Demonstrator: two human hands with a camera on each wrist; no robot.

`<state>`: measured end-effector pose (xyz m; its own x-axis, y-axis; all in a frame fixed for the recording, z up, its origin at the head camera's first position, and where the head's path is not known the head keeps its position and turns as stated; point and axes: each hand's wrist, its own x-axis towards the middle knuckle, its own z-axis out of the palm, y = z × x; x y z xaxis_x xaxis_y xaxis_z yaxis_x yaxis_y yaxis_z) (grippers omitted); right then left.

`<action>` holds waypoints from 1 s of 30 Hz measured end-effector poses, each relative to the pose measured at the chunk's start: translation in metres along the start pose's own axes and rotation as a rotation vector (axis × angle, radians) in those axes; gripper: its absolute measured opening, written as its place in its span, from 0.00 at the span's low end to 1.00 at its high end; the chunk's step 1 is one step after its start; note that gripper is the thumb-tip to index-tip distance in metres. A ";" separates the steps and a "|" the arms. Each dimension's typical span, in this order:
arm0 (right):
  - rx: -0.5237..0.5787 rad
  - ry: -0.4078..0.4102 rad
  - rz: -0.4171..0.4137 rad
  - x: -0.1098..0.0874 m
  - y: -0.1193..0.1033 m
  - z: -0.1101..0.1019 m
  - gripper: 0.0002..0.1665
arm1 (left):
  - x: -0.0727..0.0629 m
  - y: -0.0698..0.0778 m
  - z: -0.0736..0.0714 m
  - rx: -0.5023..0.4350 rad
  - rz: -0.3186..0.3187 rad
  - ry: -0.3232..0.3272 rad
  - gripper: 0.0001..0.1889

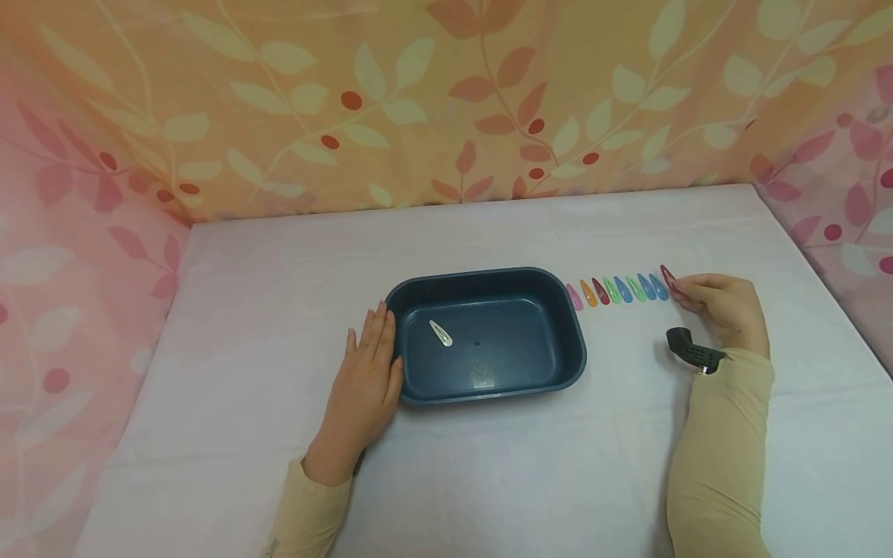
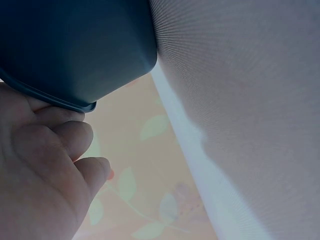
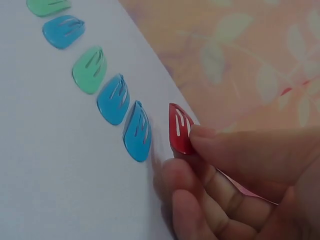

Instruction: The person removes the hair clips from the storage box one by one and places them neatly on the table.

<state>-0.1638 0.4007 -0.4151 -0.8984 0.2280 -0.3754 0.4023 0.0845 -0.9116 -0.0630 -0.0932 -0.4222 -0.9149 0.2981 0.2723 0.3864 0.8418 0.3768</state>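
A red snap hair clip is pinched between the thumb and finger of my right hand, at the right end of a row of clips. In the right wrist view it stands off the cloth, beside a blue clip. My left hand lies along the left side of a dark blue plastic basin, its fingers fairly straight and touching the rim. Inside the basin lies one pale silver snap clip. The left wrist view shows the basin's outer wall above the fingers.
Between basin and right hand runs a row of several clips, including a pink clip near the rim, an orange clip and a green clip. A white cloth covers the table. Behind it hangs a leaf-patterned curtain.
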 end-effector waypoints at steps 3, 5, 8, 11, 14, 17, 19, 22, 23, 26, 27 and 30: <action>-0.042 0.019 -0.011 0.000 0.001 0.000 0.14 | 0.000 -0.001 0.000 0.002 0.004 0.006 0.30; -0.098 0.041 -0.013 -0.001 0.001 0.001 0.14 | 0.000 -0.001 0.001 0.002 0.008 0.011 0.30; -0.229 0.085 -0.013 -0.001 0.001 0.002 0.13 | 0.000 -0.001 0.001 0.001 0.011 0.014 0.30; -0.302 0.111 -0.017 -0.002 0.001 0.002 0.11 | 0.000 -0.001 0.001 0.000 0.007 0.006 0.30; -0.327 0.116 -0.030 -0.003 0.001 0.002 0.11 | 0.000 -0.001 0.000 0.000 0.001 -0.003 0.30; -0.325 0.108 -0.046 -0.003 0.001 0.000 0.12 | 0.000 0.000 0.000 0.001 -0.003 -0.009 0.30; -0.329 0.107 -0.053 -0.002 0.002 -0.001 0.14 | 0.000 0.000 0.000 0.001 -0.005 -0.011 0.30; -0.312 0.106 -0.052 -0.002 0.003 -0.002 0.15 | 0.000 0.000 -0.001 0.003 -0.004 -0.014 0.30; -0.313 0.108 -0.054 -0.002 0.003 -0.002 0.16 | 0.000 0.000 -0.001 0.003 -0.003 -0.016 0.30; -0.294 0.118 -0.063 -0.002 0.002 0.000 0.16 | 0.000 0.000 -0.001 0.002 -0.002 -0.016 0.30; -0.307 0.124 -0.067 -0.002 0.002 0.001 0.17 | 0.000 0.000 -0.001 0.002 -0.001 -0.015 0.30; -0.346 0.139 -0.072 -0.002 0.002 0.002 0.17 | 0.001 0.000 -0.001 -0.001 0.000 -0.009 0.30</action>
<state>-0.1611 0.3985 -0.4167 -0.9033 0.3375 -0.2647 0.3965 0.4219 -0.8154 -0.0636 -0.0932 -0.4212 -0.9157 0.3026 0.2643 0.3870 0.8412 0.3776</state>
